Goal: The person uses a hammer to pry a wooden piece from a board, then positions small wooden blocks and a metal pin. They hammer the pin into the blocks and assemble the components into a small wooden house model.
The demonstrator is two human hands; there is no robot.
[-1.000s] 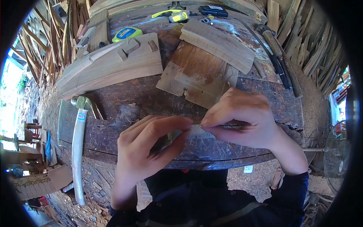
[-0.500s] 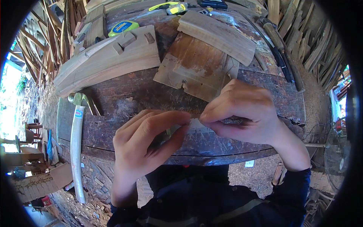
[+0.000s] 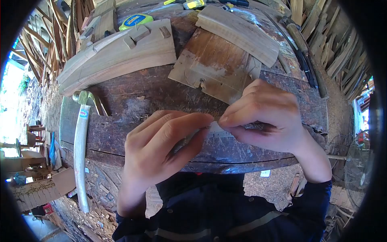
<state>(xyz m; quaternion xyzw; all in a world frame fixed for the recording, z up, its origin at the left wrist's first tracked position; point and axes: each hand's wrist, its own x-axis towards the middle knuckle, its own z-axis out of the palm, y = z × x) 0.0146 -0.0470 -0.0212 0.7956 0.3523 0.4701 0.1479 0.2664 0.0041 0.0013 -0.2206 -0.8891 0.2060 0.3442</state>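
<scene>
Near the front edge of the dark wooden table (image 3: 125, 101), my left hand (image 3: 163, 143) pinches something too small to make out between thumb and fingertips. Close to its right, my right hand (image 3: 264, 117) is closed in a similar pinch, and what it holds is hidden. A pale flat strip (image 3: 217, 131) with small marks shows between and below the fingertips. Behind the hands lies a thin brown board (image 3: 217, 60), with a curved wood block (image 3: 240, 34) across its far edge.
On the left are a large curved wood block (image 3: 121, 56), a green tape measure (image 3: 136, 21) and a hammer (image 3: 82, 149) hanging over the edge. A long-handled tool (image 3: 298, 40) lies at the right. Wood scraps surround the table.
The view has shifted slightly, so the blocks and board sit a little higher. Both hands keep their pinch, with the fingertips slightly further right in view.
</scene>
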